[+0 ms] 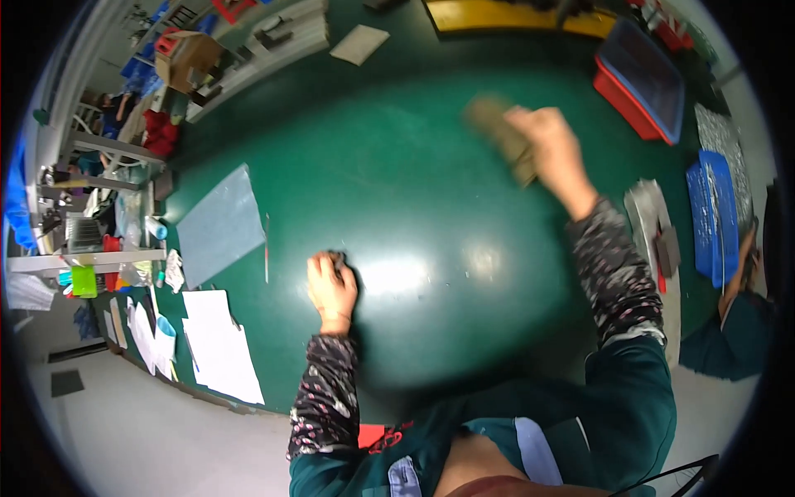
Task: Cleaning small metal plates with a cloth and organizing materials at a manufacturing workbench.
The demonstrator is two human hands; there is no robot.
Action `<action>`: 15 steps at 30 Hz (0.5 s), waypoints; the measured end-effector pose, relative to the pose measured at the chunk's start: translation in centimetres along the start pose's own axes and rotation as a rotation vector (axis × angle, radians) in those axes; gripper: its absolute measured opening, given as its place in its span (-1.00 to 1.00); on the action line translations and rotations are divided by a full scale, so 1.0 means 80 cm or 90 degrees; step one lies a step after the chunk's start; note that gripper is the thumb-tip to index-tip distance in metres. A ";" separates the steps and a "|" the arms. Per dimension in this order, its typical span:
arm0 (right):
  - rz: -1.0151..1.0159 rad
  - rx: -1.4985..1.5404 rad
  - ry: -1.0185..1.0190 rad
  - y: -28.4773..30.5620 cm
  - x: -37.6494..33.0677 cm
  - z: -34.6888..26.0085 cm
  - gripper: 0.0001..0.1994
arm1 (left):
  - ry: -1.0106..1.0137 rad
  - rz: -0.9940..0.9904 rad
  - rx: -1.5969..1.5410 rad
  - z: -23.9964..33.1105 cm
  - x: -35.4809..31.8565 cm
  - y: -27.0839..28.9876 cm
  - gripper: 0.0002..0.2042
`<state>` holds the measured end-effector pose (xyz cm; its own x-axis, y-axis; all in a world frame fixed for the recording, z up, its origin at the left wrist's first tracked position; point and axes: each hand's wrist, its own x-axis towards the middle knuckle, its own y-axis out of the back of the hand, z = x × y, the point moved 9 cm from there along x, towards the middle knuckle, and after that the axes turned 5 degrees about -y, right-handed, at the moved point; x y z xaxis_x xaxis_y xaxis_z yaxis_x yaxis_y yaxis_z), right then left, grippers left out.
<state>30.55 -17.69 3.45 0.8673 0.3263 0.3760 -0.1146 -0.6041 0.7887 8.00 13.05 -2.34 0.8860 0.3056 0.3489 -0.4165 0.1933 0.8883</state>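
Note:
My right hand (pixel 551 149) is closed around one end of a long olive-brown thing (pixel 501 132) over the far right part of the green tabletop (pixel 373 157). Motion smears it, so I cannot tell whether it is a folded rag or a brush. Left of the table's middle, my left hand (pixel 331 286) rests with its fingers curled over a small black object (pixel 338 258). Most of that object is hidden under the fingers. A few tiny specks lie on the shiny surface between my two arms.
Left of my left hand lie a grey-blue sheet (pixel 222 228), a thin red stick (pixel 267 248) and white papers (pixel 219 344). A red-and-blue bin (pixel 638 83), a blue basket (pixel 712 215) and grey strips (pixel 646 215) line the right. A yellow tray (pixel 497 16) sits at the back; another person's arm (pixel 737 273) shows at far right.

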 end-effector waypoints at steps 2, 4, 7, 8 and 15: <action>0.116 -0.143 -0.107 0.058 -0.039 0.119 -0.61 | -0.022 0.015 0.002 0.008 0.009 -0.004 -0.87; 0.046 -0.442 -0.319 0.063 -0.094 0.224 -0.61 | -0.035 0.010 -0.017 0.013 0.011 -0.013 -0.87; 0.098 -0.458 -0.230 0.021 -0.078 0.162 -0.73 | -0.045 0.022 -0.023 0.013 0.003 -0.013 -0.87; 0.088 -0.390 -0.182 -0.006 -0.062 0.116 -0.82 | -0.050 0.024 -0.028 0.014 0.001 -0.014 -0.88; -0.109 -0.031 0.197 -0.124 -0.154 -0.207 -0.58 | -0.075 -0.021 -0.209 0.007 -0.005 -0.018 -0.88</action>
<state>12.95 -3.73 -0.95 0.6890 0.6290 0.3601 -0.0099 -0.4886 0.8724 8.37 12.11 -3.59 0.9092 0.1890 0.3710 -0.4144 0.4969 0.7625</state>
